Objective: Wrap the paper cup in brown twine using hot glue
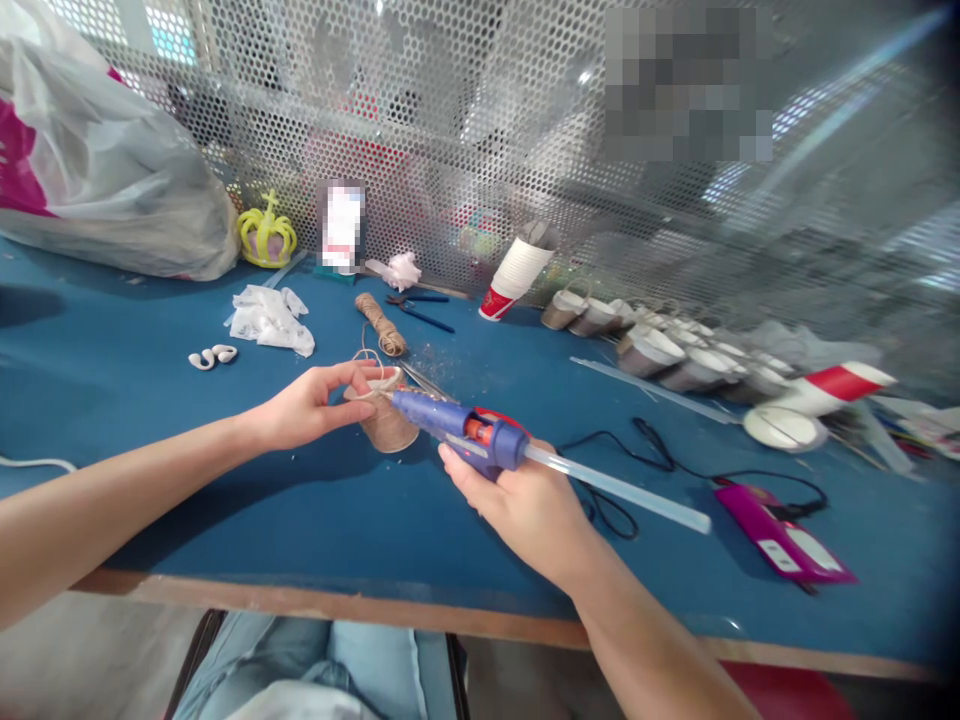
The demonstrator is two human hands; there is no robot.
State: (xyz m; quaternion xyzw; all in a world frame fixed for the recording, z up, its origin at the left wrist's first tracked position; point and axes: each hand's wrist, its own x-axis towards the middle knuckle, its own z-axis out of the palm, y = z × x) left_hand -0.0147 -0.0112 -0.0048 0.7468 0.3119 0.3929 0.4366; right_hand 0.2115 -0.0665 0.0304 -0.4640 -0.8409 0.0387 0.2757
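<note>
My left hand point(324, 405) grips the rim of a small twine-wrapped cup point(389, 430) on the blue table, fingers closed at its top edge. A loose strand of twine rises beside those fingers. In my right hand point(536, 505) is a blue hot glue gun point(457, 425), its nozzle against or very close to the cup's rim. A long clear glue stick point(622, 485) sticks out of the gun's back end. Just beyond the cup lie a bundle of twine point(381, 325) and a metal tool that looks like scissors or tweezers, partly hidden by the gun.
Pliers point(424, 308), crumpled white plastic point(270, 318) and white earbuds point(213, 356) lie on the table point(300, 530). Stacked paper cups point(517, 275) and several wrapped cups point(649, 352) line the mesh screen. A black cable point(652, 447) runs to a purple packet-like item point(784, 535) at right.
</note>
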